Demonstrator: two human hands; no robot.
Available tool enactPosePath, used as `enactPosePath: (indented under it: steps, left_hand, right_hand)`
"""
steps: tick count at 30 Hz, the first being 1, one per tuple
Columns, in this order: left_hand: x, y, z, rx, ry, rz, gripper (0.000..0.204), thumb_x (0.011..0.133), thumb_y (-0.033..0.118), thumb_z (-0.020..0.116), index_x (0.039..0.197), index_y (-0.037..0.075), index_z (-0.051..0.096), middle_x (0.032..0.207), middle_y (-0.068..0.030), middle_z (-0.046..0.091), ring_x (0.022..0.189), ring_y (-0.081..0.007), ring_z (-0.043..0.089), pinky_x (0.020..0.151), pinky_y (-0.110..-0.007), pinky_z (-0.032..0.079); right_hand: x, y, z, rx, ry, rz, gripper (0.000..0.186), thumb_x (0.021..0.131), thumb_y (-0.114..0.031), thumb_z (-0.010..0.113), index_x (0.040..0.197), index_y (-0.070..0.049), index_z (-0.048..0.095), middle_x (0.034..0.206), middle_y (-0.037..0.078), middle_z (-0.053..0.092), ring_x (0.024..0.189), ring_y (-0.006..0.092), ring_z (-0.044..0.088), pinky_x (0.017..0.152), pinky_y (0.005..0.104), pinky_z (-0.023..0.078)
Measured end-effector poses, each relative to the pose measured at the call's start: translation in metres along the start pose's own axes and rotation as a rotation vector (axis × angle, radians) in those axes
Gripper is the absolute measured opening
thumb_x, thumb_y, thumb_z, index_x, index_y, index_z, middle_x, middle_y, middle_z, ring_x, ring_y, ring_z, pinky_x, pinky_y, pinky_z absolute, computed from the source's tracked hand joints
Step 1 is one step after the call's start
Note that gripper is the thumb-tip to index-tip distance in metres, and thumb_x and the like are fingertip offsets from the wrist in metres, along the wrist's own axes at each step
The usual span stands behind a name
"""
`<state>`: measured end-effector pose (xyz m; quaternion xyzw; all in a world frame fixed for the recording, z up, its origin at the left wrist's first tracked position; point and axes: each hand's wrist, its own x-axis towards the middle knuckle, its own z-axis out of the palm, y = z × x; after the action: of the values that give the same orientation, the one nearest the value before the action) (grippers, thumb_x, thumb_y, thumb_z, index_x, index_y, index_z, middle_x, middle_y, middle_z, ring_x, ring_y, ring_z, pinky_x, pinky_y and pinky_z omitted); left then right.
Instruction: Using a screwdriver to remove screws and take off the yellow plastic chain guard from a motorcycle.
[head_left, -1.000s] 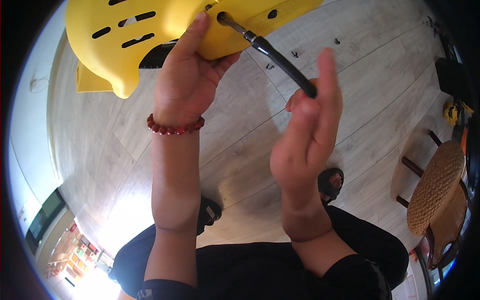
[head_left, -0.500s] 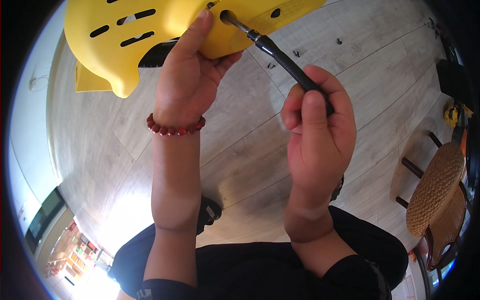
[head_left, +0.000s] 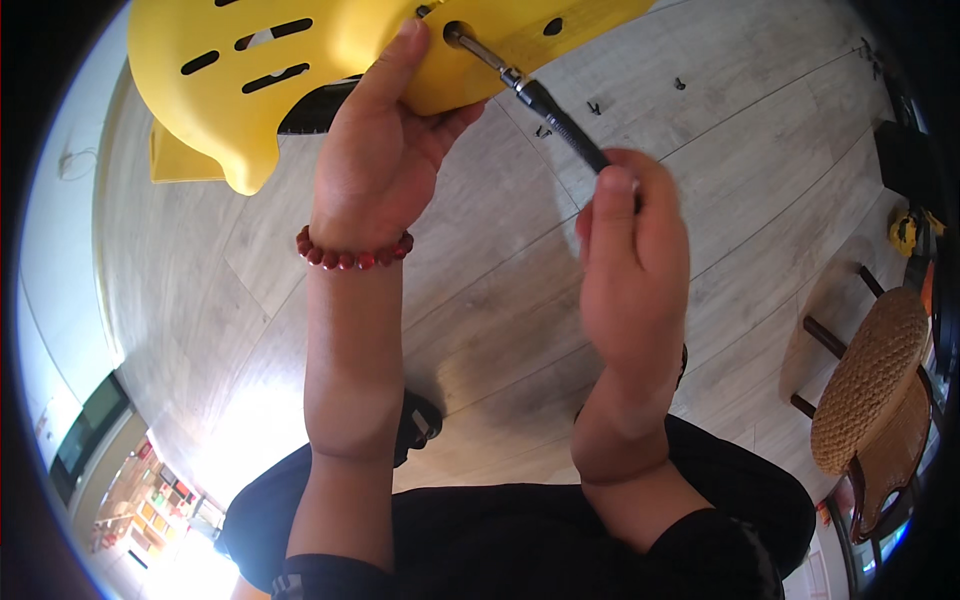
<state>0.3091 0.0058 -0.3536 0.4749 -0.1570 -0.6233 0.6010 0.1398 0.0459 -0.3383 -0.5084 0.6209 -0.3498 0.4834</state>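
A large yellow moulded plastic part (head_left: 345, 35) with several slots and round holes reaches in from the top edge. My left hand (head_left: 375, 165) grips its lower edge, thumb on the face and fingers curled behind. My right hand (head_left: 635, 250) is closed round the black handle of a screwdriver (head_left: 560, 120). The screwdriver's metal shaft slants up to the left, its tip inside a round recess in the yellow part. What the tip touches in there is hidden. A black piece (head_left: 308, 108) shows beneath the yellow part, beside my left wrist.
Several small dark screws (head_left: 594, 108) lie on the grey wood-look floor (head_left: 480, 300), right of the yellow part. A stool with a woven seat (head_left: 868, 385) stands at the right. Near it are a black box (head_left: 900, 158) and a yellow-black item (head_left: 903, 232).
My right hand has rolled round on the screwdriver's handle and shifted slightly, so the back of the hand shows more. My left hand and the yellow part stay almost still.
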Motion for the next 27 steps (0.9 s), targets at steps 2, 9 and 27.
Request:
enactPosePath:
  steps: [2, 9, 27]
  left_hand:
    - [-0.001, 0.001, 0.001, 0.019, 0.027, -0.001, 0.034, 0.093, 0.029, 0.05, 0.119, 0.008, 0.048, 0.117, -0.0057, 0.056, 0.104, -0.0215, 0.056, 0.087, -0.039, 0.049]
    - [-0.003, 0.001, 0.002, -0.058, 0.01, -0.007, 0.033, 0.09, 0.028, 0.055, 0.117, 0.009, 0.05, 0.112, -0.0045, 0.056, 0.102, -0.0191, 0.054, 0.085, -0.037, 0.044]
    - [-0.002, 0.0, 0.0, -0.021, -0.026, 0.004, 0.033, 0.092, 0.028, 0.051, 0.118, 0.008, 0.049, 0.113, -0.0053, 0.057, 0.102, -0.02, 0.056, 0.084, -0.037, 0.049]
  right_hand:
    - [-0.005, -0.008, 0.001, 0.005, -0.007, -0.046, 0.017, 0.093, -0.014, 0.049, 0.1, 0.002, 0.051, 0.061, 0.008, 0.047, 0.049, 0.0197, 0.043, 0.048, 0.0273, 0.036]
    - [-0.005, 0.004, 0.008, -0.203, 0.204, -0.511, 0.02, 0.084, -0.003, 0.057, 0.103, 0.0, 0.059, 0.086, 0.01, 0.045, 0.074, 0.0185, 0.041, 0.059, 0.0229, 0.036]
    - [-0.001, 0.006, 0.017, 0.795, 0.099, -0.16, 0.051, 0.091, -0.002, 0.046, 0.133, 0.011, 0.02, 0.109, 0.023, 0.056, 0.086, 0.023, 0.061, 0.083, 0.0326, 0.048]
